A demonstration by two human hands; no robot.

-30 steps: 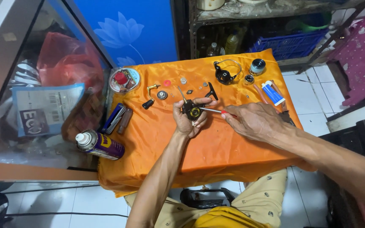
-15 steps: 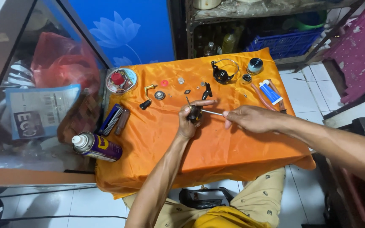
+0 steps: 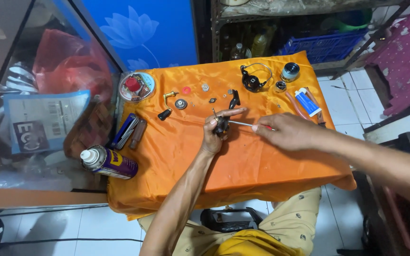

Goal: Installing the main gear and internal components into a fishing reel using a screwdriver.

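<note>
My left hand grips a small dark reel body just above the orange cloth, index finger stretched out to the right. My right hand holds a thin screwdriver with a red handle, its metal tip set against the reel body. Small loose parts lie behind the hands: a black crank handle, a round gear, a red washer, a black lever and a black rotor with a wire bail.
A spray can lies at the cloth's left edge beside a folded multi-tool. A round clear lidded case sits at the back left, a spool and a blue-white tube at the back right. A glass cabinet stands at left.
Both hands with the reel body and screwdriver have shifted slightly toward the back of the cloth. The view has also drifted a little.
</note>
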